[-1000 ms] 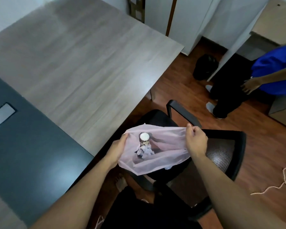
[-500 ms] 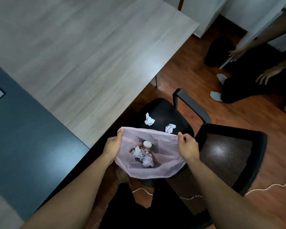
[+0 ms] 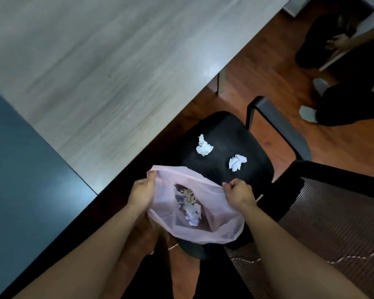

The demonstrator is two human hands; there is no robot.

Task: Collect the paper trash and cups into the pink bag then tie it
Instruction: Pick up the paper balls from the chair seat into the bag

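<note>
Drawn nearer than a moment ago: left hand and right hand, fingers curled, pinching the pink bag rim, cup and paper inside. Beyond, two paper wads on the chair seat, hemmed between table edge and armrest.

From my end this looks like an office or meeting room; a long table in pale wood-grain laminate meets a dark slate-blue section; beside it stands a black office chair with an armrest and mesh back; the floor is reddish wood plank.
</note>
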